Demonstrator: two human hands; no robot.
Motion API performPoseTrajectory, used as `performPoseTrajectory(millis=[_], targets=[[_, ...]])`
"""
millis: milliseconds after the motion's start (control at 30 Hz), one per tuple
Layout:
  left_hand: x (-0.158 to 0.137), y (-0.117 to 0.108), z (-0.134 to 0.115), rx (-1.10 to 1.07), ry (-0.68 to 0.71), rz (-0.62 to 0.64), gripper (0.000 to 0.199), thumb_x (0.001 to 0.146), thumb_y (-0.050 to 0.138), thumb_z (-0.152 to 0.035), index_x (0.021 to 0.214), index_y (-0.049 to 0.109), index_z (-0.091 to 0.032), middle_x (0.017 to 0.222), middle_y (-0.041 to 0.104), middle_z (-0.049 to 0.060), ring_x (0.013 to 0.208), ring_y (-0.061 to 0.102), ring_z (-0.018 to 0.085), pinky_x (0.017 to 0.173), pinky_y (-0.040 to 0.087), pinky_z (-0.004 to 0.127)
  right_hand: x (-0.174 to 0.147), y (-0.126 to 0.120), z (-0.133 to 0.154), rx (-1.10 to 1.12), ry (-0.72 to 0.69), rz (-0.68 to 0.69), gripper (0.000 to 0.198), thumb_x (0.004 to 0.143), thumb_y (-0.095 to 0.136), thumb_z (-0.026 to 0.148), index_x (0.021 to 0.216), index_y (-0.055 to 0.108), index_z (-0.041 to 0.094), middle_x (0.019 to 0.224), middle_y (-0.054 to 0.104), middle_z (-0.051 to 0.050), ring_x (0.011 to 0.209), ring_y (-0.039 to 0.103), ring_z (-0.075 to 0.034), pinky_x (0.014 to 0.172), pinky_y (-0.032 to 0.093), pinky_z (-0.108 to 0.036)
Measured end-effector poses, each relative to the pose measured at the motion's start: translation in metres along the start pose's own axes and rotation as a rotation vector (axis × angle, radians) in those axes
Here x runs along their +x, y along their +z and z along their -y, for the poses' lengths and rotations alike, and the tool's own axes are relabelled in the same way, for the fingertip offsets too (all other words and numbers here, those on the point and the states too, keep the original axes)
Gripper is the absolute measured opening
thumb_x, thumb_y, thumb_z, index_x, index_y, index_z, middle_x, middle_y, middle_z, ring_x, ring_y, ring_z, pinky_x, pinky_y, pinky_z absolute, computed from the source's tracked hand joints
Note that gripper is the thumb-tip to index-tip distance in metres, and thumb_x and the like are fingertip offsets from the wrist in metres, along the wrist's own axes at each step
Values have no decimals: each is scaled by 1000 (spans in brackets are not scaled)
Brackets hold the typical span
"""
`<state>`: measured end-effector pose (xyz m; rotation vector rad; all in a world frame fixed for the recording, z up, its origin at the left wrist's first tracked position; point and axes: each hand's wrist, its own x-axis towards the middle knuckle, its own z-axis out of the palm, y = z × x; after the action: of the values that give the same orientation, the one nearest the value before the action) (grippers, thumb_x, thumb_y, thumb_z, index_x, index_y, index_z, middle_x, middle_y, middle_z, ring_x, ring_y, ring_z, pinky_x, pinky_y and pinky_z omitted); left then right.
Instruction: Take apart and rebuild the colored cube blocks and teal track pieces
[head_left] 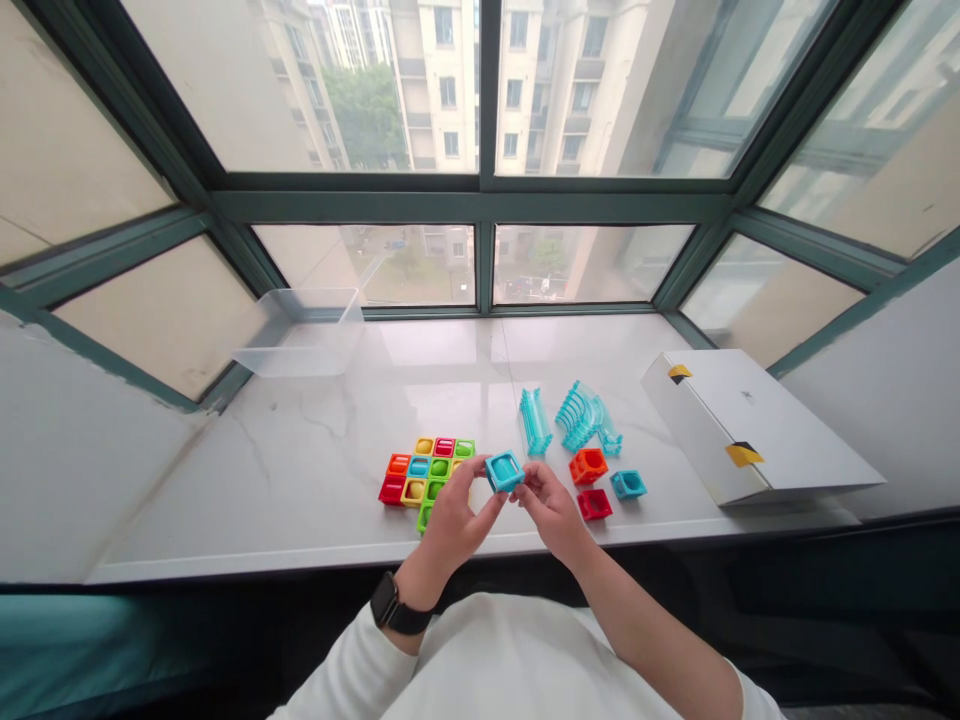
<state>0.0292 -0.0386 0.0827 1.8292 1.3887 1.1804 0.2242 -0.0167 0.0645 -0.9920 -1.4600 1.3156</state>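
Between both hands, over the front of the white sill, is a blue toy block [505,471] with an open square face turned up. My left hand [457,508] grips its left side with thumb and fingers, and my right hand [551,508] pinches its right side. Left of it, partly hidden behind my left hand, lies a joined group of colored blocks [415,490] in red, orange, yellow, green and blue. Right of my right hand sit an orange block [588,465], a red block [595,504] and a loose blue block [628,485].
Behind the loose blocks lie a straight clear-blue track piece [535,421] and curved clear-blue track pieces [581,415]. A transparent plastic bin [315,335] stands at the back left. On the right is a white box [757,425] with yellow-black tabs. Window frames [480,207] border the sill.
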Motion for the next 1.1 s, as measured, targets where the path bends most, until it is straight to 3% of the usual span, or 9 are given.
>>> performPoseTrajectory(millis=[167,333,567,733,900,1000,1100], targets=[[2,0,-4,-11,30,-29,41,95,71,-32,133,58,-25,120,71,8,108,71,23,97,57,39,-2,-3,8,-220,-86,-60,17,101,63,40,105,63,24,95,70,-3,84,69,-20,79,56,-32],[0,2,-7,86,148,-54,43,90,76,-23,131,62,-27,121,69,8,113,69,23,98,58,39,-2,-3,16,-359,-134,-126,7,95,63,29,95,68,24,85,71,0,77,66,-18,73,54,-28],[-3,4,-13,291,431,-146,39,95,74,-22,132,66,-31,125,70,8,112,70,23,96,60,39,-5,-3,17,-386,-175,-205,6,91,69,29,90,70,23,79,71,2,72,64,-18,70,53,-28],[-2,1,-22,318,512,-196,34,91,78,-22,123,70,-30,113,73,6,106,70,23,99,60,42,-9,-1,15,-416,-300,-226,8,96,66,29,96,72,24,89,76,-2,80,69,-21,76,55,-31],[-4,1,-21,296,441,-130,29,91,79,-30,119,73,-34,107,75,6,102,72,24,103,58,46,-10,-3,15,-474,-339,-213,12,100,62,31,95,71,26,90,76,-4,84,71,-23,78,56,-36],[-6,2,-18,260,315,-52,27,89,79,-35,116,74,-33,106,76,7,102,72,27,104,56,50,-8,-5,15,-499,-322,-204,13,100,61,33,94,70,26,87,75,-5,81,70,-24,76,56,-38],[-5,3,-15,145,136,-77,36,87,79,-41,119,70,-28,108,75,9,102,70,28,97,57,48,-8,-8,14,-495,-329,-171,9,99,61,30,99,69,26,86,73,-4,80,68,-24,75,56,-38]])
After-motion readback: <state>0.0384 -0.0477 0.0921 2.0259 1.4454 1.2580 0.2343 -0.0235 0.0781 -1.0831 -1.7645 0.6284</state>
